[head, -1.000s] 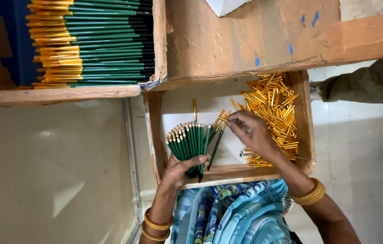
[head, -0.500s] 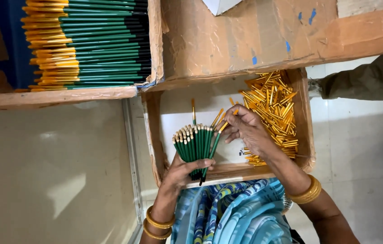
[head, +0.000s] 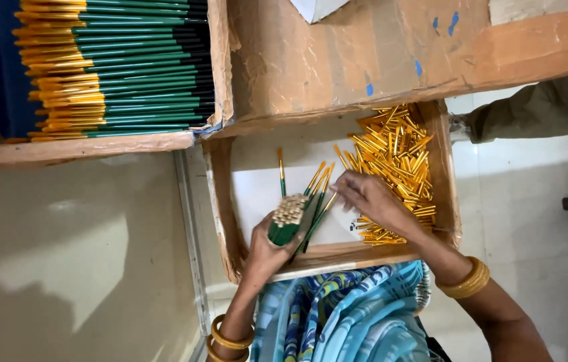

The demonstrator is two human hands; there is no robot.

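A tight bundle of green sticks (head: pixel 289 220), their pale cut ends turned toward the camera, stands gripped in the left hand (head: pixel 265 249) over the near edge of a shallow cardboard tray (head: pixel 220 201), the fingers wrapped closed around it so the ends stay level. A few green sticks already fitted with gold tips (head: pixel 317 191) fan out beside the bundle on the tray's white lining, and one more (head: pixel 281 171) lies apart, farther in. The right hand (head: pixel 372 200) reaches across to those loose sticks, its fingers narrowed to a pinch at their tips; whether they grip one cannot be told. Just beyond it, filling the tray's right half within easy reach, lies a heap of gold caps (head: pixel 394 157). The tray rests on the lap, over blue patterned cloth (head: pixel 344 315), with gold bangles (head: pixel 464 281) on the right wrist. At upper left a larger carton (head: pixel 220 60) holds finished green sticks (head: pixel 136 67) stacked in rows, gold ends aligned to one side.
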